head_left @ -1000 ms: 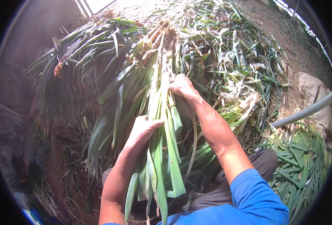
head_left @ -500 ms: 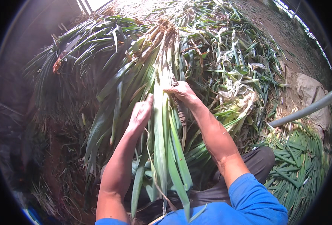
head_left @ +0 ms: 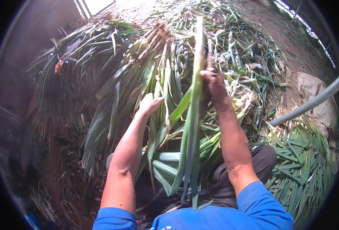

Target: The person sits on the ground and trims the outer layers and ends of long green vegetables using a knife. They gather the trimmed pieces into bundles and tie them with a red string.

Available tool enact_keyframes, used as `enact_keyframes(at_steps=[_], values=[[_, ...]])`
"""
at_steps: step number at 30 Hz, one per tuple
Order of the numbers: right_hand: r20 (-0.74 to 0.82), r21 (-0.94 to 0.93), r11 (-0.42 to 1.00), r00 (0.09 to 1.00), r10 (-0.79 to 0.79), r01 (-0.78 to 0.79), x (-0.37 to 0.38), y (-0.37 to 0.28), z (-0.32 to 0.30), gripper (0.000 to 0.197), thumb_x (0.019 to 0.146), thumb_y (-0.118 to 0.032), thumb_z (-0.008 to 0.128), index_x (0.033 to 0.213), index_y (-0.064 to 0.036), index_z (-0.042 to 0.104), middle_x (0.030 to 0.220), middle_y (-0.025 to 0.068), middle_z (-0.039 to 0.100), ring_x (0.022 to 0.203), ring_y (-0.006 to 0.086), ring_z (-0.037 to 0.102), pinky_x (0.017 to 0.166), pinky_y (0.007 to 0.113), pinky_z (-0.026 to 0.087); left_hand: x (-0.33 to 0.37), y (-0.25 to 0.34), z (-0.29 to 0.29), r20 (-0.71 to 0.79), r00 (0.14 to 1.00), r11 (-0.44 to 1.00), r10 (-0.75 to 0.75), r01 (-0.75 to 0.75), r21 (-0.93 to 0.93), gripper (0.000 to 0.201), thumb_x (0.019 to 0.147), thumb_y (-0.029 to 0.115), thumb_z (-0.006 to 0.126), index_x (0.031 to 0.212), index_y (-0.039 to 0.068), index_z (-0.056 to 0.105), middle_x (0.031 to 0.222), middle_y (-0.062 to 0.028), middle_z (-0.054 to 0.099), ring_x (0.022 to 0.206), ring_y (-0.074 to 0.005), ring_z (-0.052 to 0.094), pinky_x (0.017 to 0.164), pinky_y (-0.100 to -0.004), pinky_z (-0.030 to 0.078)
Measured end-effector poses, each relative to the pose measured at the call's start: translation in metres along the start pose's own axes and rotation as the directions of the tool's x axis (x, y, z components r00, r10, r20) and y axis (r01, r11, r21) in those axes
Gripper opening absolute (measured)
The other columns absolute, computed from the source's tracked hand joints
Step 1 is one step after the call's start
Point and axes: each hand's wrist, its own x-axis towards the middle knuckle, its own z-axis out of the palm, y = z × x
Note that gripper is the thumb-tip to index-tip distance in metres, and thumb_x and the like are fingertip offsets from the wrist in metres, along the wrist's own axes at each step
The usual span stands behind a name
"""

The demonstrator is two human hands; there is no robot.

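My right hand (head_left: 214, 79) is raised and closed around a long green onion (head_left: 196, 73). The pale end of its stalk points up and away, and its green leaves hang toward my lap. A slim tool with a brownish shaft (head_left: 210, 53) sticks up from the same hand; its kind is unclear. Lower to the left, my left hand (head_left: 151, 104) is closed, its fingers bent beside withered leaf strips (head_left: 158, 86); the hand hides part of what it grips. Just beyond it lies a heap of untrimmed green onions (head_left: 119, 80), with brown roots (head_left: 160, 30) at the far end.
Stripped leaves (head_left: 242, 42) are piled at the far right. Trimmed green onions (head_left: 299, 157) lie stacked at the near right, below a grey pipe (head_left: 311, 105). A crumpled tan sack (head_left: 313, 92) rests behind the pipe. Leaves also lie across my crossed legs (head_left: 263, 163).
My right hand has moved right and away, lifting the green onion and tool off the heap. My left hand has come apart from that stalk and stays near its former place.
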Motion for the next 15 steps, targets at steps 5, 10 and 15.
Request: enact_keyframes(at_steps=[5,10,15], values=[[-0.264,-0.555,0.83,0.958,-0.108,-0.06,-0.011,0.004,-0.123,0.012,0.08,-0.013,0.071,0.089,-0.0055,0.066,0.074,0.0021,0.062,0.067,0.014,0.057,0.061,0.034,0.047,0.006,0.024,0.02,-0.036,0.999,0.998,-0.02,0.022,0.057,0.05,0.081,0.038,0.068,0.11,-0.003,0.068,0.112,-0.0268,0.069,0.105,-0.0396,0.069,0.091,-0.046,0.055],[-0.265,-0.447,0.826,0.933,0.244,-0.342,-0.064,0.033,-0.166,0.027,0.084,-0.012,0.074,0.104,0.001,0.06,0.079,0.0067,0.067,0.057,0.0143,0.062,0.046,0.029,0.05,-0.006,0.046,0.009,-0.075,0.994,0.993,-0.078,0.084,0.083,0.044,0.076,0.028,0.068,0.105,-0.004,0.069,0.114,-0.0278,0.069,0.107,-0.0397,0.069,0.092,-0.0466,0.055],[-0.064,-0.251,0.908,0.942,0.329,-0.334,-0.094,0.024,-0.119,0.053,0.082,-0.017,0.078,0.124,0.0007,0.053,0.084,0.0093,0.069,0.064,0.0156,0.067,0.048,0.026,0.05,-0.003,0.034,-0.004,-0.195,0.98,0.988,0.04,-0.068,-0.142,0.031,0.075,0.023,0.064,0.085,-0.007,0.068,0.08,-0.0274,0.066,0.076,-0.0356,0.068,0.074,-0.0449,0.052]])
